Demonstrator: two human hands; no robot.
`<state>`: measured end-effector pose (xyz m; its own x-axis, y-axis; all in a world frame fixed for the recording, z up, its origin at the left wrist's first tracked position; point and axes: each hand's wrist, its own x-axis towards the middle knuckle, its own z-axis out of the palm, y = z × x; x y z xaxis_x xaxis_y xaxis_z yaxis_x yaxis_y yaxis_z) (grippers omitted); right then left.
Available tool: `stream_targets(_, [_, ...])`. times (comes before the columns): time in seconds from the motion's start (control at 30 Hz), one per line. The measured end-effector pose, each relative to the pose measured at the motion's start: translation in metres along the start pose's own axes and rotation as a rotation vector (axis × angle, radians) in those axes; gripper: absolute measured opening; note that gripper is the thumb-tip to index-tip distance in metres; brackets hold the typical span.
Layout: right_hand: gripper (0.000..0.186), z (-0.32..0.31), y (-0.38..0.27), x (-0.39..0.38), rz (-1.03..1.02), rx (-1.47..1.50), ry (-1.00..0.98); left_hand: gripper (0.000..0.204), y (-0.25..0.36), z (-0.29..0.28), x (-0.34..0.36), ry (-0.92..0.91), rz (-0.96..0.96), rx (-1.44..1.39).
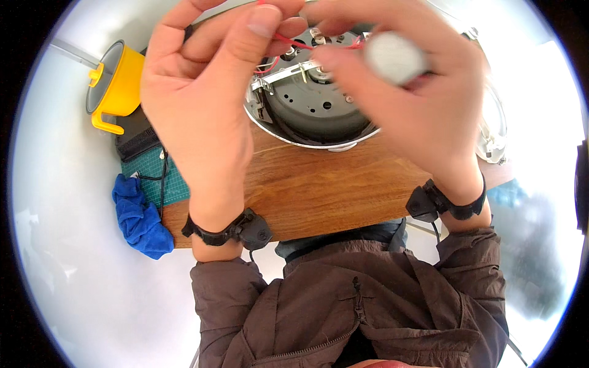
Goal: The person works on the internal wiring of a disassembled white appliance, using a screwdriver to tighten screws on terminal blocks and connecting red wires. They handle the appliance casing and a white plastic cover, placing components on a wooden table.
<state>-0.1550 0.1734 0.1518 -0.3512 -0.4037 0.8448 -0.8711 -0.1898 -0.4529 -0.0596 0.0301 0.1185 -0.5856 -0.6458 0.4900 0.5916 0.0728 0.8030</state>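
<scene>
The right hand (445, 92) is blurred, and its round whitish object (396, 58) cannot be identified

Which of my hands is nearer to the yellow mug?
Left. The left hand appears just right of the yellow mug; the right hand is much farther to its right.

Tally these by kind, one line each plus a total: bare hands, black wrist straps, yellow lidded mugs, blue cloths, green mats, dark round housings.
Bare hands: 2 (left hand, right hand)
Black wrist straps: 2
Yellow lidded mug: 1
Blue cloth: 1
Green mat: 1
Dark round housing: 1
Total: 8
</scene>
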Motion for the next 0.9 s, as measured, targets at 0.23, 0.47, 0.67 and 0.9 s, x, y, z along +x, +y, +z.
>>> stream_targets(0.23, [0.024,-0.052,0.023,-0.002,0.131,-0.053,0.274,0.019,0.027,-0.015,0.008,-0.145,0.082,0.431])
stream_targets(0.47, [0.027,-0.074,0.053,-0.01,0.222,0.02,0.253,0.013,0.011,0.007,-0.001,-0.175,0.319,0.92])
stream_targets(0.67, [0.03,-0.085,0.077,-0.009,0.249,0.048,0.266,0.014,-0.019,0.004,0.002,-0.238,0.347,1.088])
stream_targets(0.9, [0.036,-0.103,0.087,-0.016,0.319,-0.042,0.262,0.014,-0.033,0.003,0.006,-0.245,0.304,1.164])
